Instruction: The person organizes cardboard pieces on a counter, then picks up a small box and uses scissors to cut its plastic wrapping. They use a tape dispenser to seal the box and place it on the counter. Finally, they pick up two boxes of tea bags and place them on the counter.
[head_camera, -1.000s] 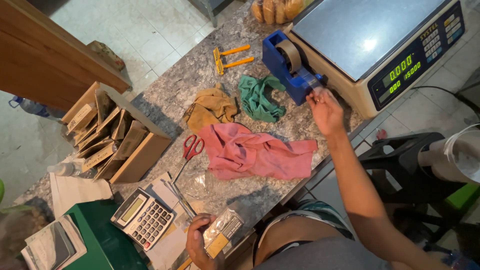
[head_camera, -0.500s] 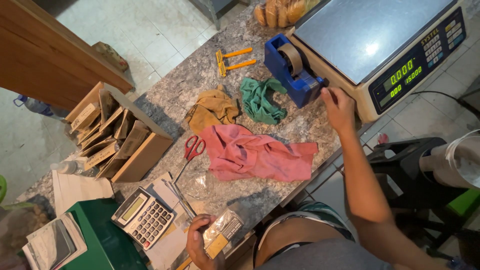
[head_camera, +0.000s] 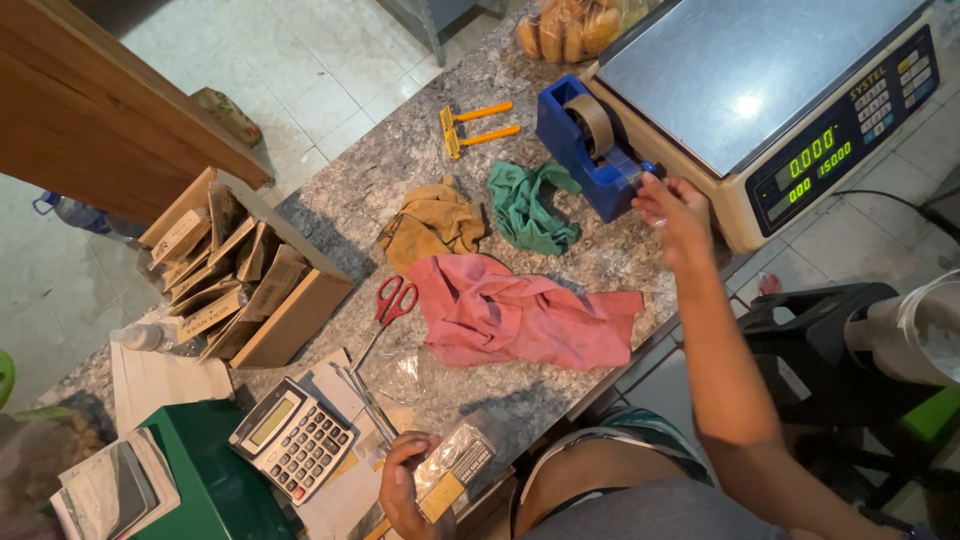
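Observation:
My right hand (head_camera: 675, 212) reaches across the granite counter (head_camera: 455, 175) to the front end of a blue tape dispenser (head_camera: 592, 160). Its fingertips are pinched at the cutter, on the end of the brown tape. The dispenser stands against a white weighing scale (head_camera: 760, 90) with a steel pan and green digits. My left hand (head_camera: 403, 488) is at the near counter edge and grips a small clear-wrapped packet (head_camera: 452, 468) with dark and yellow contents.
A pink cloth (head_camera: 520, 315), a green cloth (head_camera: 528, 205) and a tan cloth (head_camera: 432, 222) lie mid-counter. Red scissors (head_camera: 392, 305), a calculator (head_camera: 292, 438), two yellow razors (head_camera: 475, 125) and an open cardboard box of packets (head_camera: 245, 280) lie around. A black stool (head_camera: 815, 330) stands to the right.
My right hand drew slightly away from the dispenser's front and has come back to the cutter. My left hand stays put with the packet.

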